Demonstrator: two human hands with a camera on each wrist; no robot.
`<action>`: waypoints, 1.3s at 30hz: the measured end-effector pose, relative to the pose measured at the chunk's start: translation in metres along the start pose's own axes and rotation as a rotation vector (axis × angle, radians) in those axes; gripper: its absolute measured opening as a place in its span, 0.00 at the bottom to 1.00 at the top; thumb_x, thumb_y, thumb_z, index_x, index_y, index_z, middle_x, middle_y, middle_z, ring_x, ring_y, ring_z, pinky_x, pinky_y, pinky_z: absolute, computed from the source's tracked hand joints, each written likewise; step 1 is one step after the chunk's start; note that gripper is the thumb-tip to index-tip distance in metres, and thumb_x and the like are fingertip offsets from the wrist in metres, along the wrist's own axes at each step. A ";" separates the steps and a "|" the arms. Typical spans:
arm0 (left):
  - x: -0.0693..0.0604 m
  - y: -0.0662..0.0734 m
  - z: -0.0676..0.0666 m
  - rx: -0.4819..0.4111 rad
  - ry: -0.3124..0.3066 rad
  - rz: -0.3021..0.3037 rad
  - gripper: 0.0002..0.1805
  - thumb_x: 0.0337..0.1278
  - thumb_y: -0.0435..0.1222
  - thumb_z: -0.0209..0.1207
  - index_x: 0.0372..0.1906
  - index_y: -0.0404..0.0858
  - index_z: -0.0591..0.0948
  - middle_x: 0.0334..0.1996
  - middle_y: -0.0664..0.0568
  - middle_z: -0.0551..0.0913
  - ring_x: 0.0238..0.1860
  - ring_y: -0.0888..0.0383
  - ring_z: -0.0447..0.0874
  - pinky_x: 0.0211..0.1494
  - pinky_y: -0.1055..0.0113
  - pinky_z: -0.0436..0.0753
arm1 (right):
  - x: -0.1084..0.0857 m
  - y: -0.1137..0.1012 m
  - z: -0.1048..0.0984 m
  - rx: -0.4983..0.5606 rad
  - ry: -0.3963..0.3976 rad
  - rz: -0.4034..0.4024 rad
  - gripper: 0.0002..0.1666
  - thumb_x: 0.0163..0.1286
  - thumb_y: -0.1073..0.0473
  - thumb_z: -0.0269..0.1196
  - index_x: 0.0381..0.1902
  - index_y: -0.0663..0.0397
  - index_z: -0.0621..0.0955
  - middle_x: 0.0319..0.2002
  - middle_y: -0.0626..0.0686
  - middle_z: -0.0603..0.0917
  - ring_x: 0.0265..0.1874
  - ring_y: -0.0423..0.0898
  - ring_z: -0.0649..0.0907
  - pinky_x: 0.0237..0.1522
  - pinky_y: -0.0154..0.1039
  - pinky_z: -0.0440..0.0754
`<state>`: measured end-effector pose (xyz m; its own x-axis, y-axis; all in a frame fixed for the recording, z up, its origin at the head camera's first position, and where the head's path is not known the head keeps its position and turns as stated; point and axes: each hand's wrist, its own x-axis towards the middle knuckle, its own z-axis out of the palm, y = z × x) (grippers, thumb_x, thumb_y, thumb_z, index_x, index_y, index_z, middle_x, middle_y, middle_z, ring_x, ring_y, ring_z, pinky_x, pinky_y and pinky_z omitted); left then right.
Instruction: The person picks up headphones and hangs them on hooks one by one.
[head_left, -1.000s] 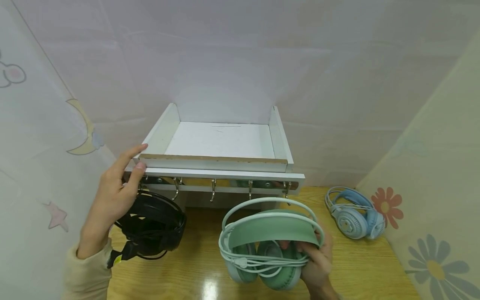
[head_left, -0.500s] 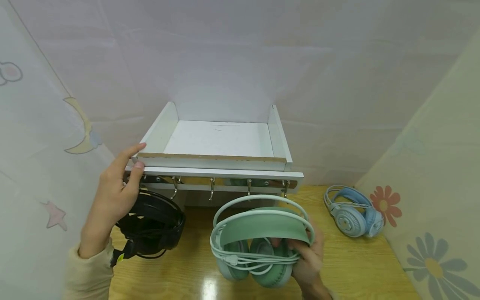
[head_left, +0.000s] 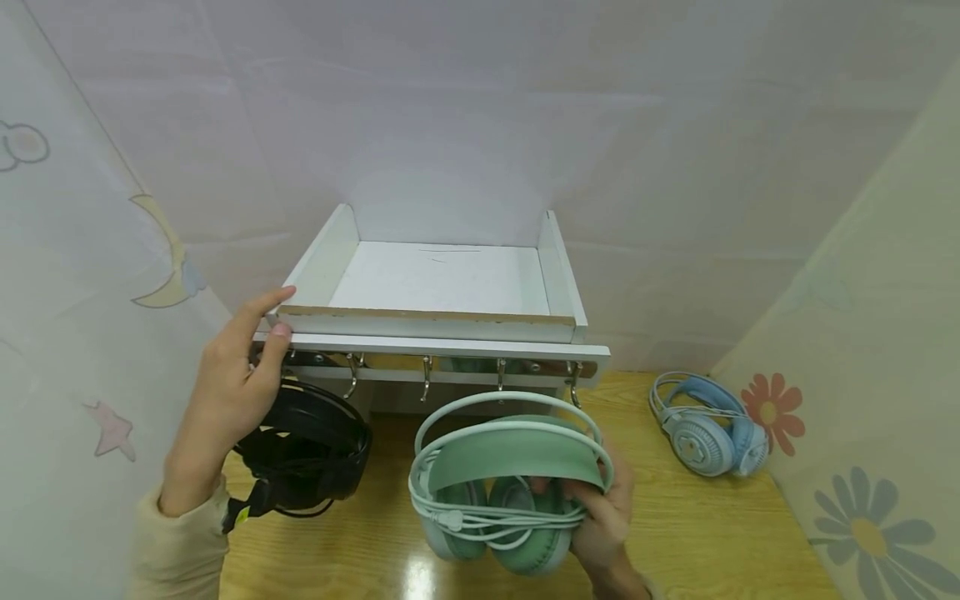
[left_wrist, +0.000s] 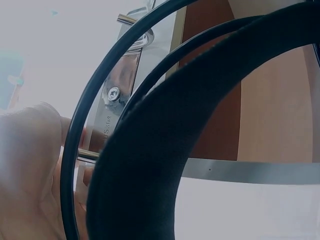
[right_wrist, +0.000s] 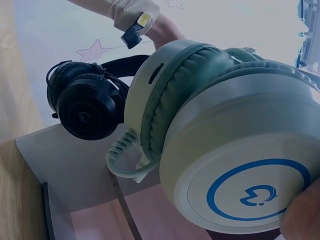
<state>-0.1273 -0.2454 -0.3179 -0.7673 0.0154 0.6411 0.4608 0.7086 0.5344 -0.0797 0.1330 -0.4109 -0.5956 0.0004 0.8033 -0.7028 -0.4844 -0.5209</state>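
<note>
Green headphones (head_left: 517,454) with a bundled cable hang from my right hand (head_left: 600,508), which grips them by the right ear cup. They are just below and in front of the hook rail (head_left: 450,345) of a white shelf (head_left: 442,279), apart from its hooks. My left hand (head_left: 232,392) holds the shelf's left front corner, thumb on the front and a finger over the top. Beneath that hand, black headphones (head_left: 311,450) hang at the rail's left end. The left wrist view shows their dark headband (left_wrist: 150,150) close up, near a metal hook (left_wrist: 89,156).
Light blue headphones (head_left: 705,433) lie on the wooden table (head_left: 720,533) at the right, by the patterned side curtain (head_left: 862,392). Several metal hooks (head_left: 427,379) stick out along the rail. A pale cloth (head_left: 450,117) hangs behind the shelf.
My right hand has carried the green headphones a little to the left, along the front of the hook rail. The left hand stays on the shelf corner.
</note>
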 end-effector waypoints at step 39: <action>0.000 -0.001 0.001 -0.015 0.002 -0.013 0.26 0.82 0.36 0.53 0.78 0.50 0.75 0.73 0.37 0.77 0.64 0.37 0.77 0.61 0.36 0.72 | -0.003 0.023 0.024 0.002 0.004 -0.033 0.32 0.47 0.87 0.36 0.46 0.71 0.76 0.23 0.64 0.76 0.22 0.54 0.79 0.26 0.46 0.79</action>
<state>-0.1282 -0.2453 -0.3185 -0.7723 0.0054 0.6353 0.4576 0.6983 0.5504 -0.0851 0.1010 -0.4182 -0.5736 0.0198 0.8189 -0.7213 -0.4860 -0.4935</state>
